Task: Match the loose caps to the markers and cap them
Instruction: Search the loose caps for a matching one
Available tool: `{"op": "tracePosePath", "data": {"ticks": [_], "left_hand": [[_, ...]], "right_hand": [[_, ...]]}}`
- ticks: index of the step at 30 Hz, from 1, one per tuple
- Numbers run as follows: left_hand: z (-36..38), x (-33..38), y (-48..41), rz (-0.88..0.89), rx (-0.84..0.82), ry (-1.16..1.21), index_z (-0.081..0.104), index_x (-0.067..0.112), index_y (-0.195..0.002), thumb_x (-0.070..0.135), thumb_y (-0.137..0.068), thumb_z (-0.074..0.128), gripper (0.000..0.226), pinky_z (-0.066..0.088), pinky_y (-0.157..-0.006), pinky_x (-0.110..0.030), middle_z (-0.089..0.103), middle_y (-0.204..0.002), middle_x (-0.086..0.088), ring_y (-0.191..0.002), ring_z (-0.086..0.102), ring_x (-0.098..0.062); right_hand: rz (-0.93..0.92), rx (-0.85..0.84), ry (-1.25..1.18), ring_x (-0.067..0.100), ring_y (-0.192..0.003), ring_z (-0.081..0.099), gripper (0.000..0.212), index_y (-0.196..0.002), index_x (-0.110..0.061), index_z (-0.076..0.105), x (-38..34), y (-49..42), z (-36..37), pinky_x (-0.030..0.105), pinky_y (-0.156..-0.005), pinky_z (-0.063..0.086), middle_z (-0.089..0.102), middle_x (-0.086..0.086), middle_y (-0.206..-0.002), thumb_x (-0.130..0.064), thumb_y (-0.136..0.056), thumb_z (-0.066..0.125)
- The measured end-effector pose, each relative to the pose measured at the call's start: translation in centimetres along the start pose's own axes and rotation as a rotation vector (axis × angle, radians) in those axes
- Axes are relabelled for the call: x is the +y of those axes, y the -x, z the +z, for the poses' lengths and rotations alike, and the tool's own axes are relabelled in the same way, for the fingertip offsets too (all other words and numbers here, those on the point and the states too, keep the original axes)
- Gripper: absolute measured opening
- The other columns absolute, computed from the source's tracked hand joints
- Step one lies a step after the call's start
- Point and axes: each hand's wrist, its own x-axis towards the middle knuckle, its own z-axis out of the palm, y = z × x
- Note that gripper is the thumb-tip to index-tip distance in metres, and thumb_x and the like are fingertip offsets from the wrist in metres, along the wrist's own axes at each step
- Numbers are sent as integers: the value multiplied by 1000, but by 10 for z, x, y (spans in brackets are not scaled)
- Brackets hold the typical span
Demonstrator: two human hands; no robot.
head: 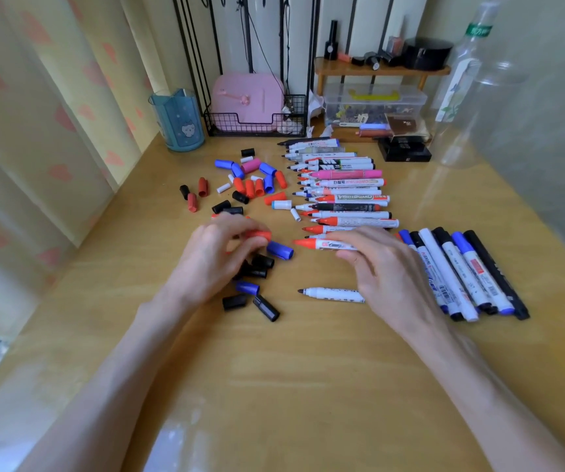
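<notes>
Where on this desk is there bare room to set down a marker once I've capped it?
Free: the desk nearer you than the lone white marker, between your forearms; also the strip right of the capped markers. Crowded: the loose caps around your left hand and the uncapped marker row.

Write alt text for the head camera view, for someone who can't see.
A person's left hand pinches a red cap while the right hand holds an uncapped red marker on a wooden desk. Loose caps lie left, uncapped markers behind, capped markers right.
</notes>
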Motion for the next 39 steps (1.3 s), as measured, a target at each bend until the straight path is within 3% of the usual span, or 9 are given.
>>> {"op": "tracePosePath", "data": {"ticks": [3,6,15,18,22,28,33,36,39], "left_hand": [[-12,-22,3,-90,57,-127,76,24,-117,26,-98,70,19,41,-91,-19,68,-108,12,-106,57,-12],[-16,-30,4,-150,31,-182,75,24,-119,28,-98,70,22,45,-93,-32,70,-111,7,-109,57,-17],[-12,-27,-9,-183,1,-155,76,25,-117,39,-96,70,25,42,-89,-30,70,-109,6,-108,58,-16],[-1,-25,-24,-173,-87,-226,72,26,-128,37,-94,70,36,46,-100,-41,71,-123,3,-120,59,-23],[11,-26,-36,-233,-162,-336,67,31,-134,36,-96,67,38,33,-100,-44,66,-137,9,-132,53,-21],[13,-36,-40,-215,-128,-315,77,30,-109,35,-97,71,14,31,-91,-42,66,-109,12,-120,55,-25],[17,-26,-39,-95,-31,-192,72,22,-104,37,-96,73,17,43,-91,-44,69,-112,4,-117,57,-25],[14,-2,-30,-26,-36,28,66,21,-108,34,-98,70,17,51,-80,-34,71,-100,12,-96,65,-7],[14,16,-13,-66,-53,145,65,21,-107,36,-92,78,24,52,-69,-25,72,-89,12,-76,68,-10]], "right_hand": [[64,44,11,15,-108,67,29,-122,-17,73,9,1,-4,36,-91,54,72,-8,-115,-3,-98,66],[68,43,22,16,-108,67,28,-122,-17,72,8,1,-2,38,-90,54,72,-8,-114,-5,-98,66],[96,40,38,17,-107,65,27,-121,-17,72,8,0,0,31,-91,51,72,-6,-112,-5,-98,66],[124,39,39,17,-108,66,27,-122,-18,71,10,-1,1,32,-90,51,72,-6,-113,-7,-99,66],[145,45,36,17,-107,66,27,-123,-20,71,13,0,1,36,-87,54,72,-7,-112,-8,-99,67],[145,40,49,17,-107,66,28,-122,-20,71,14,0,2,36,-87,54,72,-8,-112,-7,-98,68],[123,45,57,18,-107,66,27,-122,-20,71,12,0,3,34,-88,54,72,-8,-112,-8,-98,68],[109,46,36,18,-108,65,27,-123,-19,72,13,0,3,34,-91,53,71,-7,-113,-8,-99,67],[84,42,50,17,-107,62,27,-122,-21,74,13,1,3,23,-92,46,69,-6,-110,-10,-98,68]]}}
